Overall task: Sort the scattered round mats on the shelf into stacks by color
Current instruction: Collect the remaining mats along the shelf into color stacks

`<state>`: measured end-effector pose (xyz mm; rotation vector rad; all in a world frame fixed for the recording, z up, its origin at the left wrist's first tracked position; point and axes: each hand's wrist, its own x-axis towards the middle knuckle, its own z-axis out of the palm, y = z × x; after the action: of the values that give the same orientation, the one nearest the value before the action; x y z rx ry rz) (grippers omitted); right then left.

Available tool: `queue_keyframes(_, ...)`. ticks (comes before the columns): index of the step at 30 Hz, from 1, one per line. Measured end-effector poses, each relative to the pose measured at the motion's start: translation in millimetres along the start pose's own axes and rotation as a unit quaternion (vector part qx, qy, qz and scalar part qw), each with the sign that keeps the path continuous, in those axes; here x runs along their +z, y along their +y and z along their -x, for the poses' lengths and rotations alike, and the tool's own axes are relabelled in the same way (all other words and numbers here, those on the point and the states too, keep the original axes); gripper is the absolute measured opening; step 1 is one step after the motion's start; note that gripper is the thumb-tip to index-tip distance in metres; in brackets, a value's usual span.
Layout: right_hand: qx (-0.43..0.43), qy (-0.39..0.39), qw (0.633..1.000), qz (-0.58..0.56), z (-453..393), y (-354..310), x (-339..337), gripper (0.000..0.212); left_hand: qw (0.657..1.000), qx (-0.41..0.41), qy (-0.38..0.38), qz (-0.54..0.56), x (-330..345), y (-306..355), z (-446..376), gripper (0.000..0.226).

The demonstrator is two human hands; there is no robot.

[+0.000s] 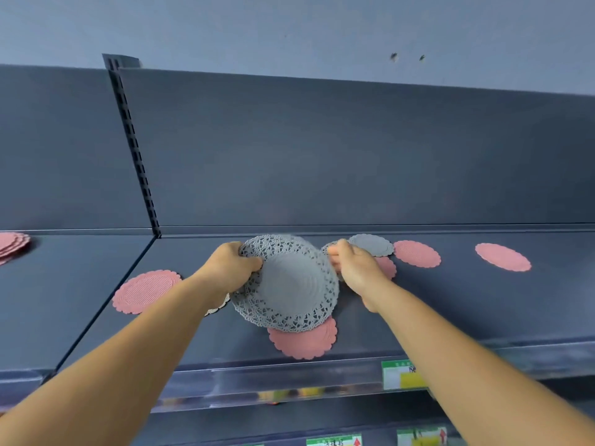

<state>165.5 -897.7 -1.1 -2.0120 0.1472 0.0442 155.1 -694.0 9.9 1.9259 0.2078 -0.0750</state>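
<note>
My left hand (233,267) grips the upper left rim of a large grey lace-edged mat (289,284), which is lifted and tilted over the dark shelf (450,300). My right hand (352,265) pinches the edge of a small grey mat (329,247) beside it. Another grey mat (373,244) lies flat behind my right hand. Pink mats lie around: one at the left (145,291), one under the big grey mat (306,342), one half hidden by my right hand (388,267), two further right (417,253) (503,256). A pale mat's rim (219,307) peeks from under my left forearm.
A stack of pink mats (13,244) sits on the neighbouring shelf section at far left. An upright slotted post (135,149) divides the two sections. A clear price rail with a green and yellow label (401,375) runs along the shelf's front edge.
</note>
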Motion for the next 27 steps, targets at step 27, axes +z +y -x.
queue_keyframes(27, -0.094, 0.123, 0.918, 0.364, -41, 21, -9, 0.026, 0.998, -0.059, 0.022, -0.023, 4, -11, -28, 0.011)
